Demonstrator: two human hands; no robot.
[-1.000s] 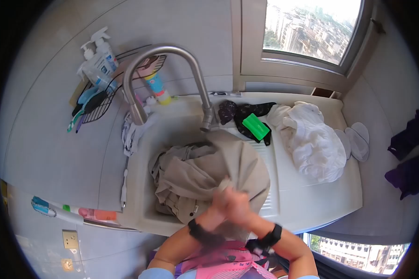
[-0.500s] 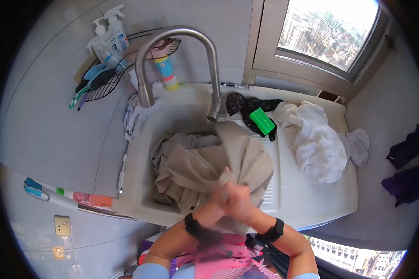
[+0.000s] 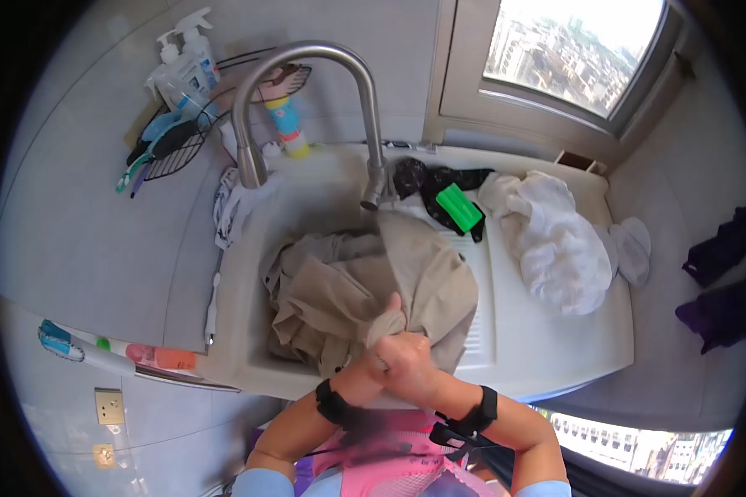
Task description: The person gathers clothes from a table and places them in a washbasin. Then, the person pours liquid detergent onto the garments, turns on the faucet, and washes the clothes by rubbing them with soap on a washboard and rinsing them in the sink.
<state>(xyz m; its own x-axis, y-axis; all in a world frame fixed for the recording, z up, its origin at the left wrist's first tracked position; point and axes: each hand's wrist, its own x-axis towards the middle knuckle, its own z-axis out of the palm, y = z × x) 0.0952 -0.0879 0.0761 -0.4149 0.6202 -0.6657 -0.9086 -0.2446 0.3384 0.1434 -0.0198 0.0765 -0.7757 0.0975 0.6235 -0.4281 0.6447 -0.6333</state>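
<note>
A large beige garment (image 3: 331,282) lies bunched in the sink basin and over the ridged part of the counter. At its near edge my right hand (image 3: 410,362) is closed on a fold of the cloth. My left hand (image 3: 369,369) grips the same fabric, pressed against the right one and partly hidden by it, with a thumb pointing up. Both wrists wear black straps. Behind the garment, the metal faucet (image 3: 365,91) arches over the basin. A green soap bar (image 3: 459,208) rests on a black cloth (image 3: 423,180) to the right of the faucet.
White cloth (image 3: 555,244) is heaped on the right counter, beside pale slippers (image 3: 632,248). A wire rack (image 3: 178,157) with bottles and brushes hangs at the left wall. A yellow and blue tube (image 3: 286,126) stands behind the basin. Purple cloths (image 3: 719,315) hang far right.
Both hands stay together on the cloth, and they show more sharply now. The view has shifted slightly, and the fold between the hands has changed shape.
</note>
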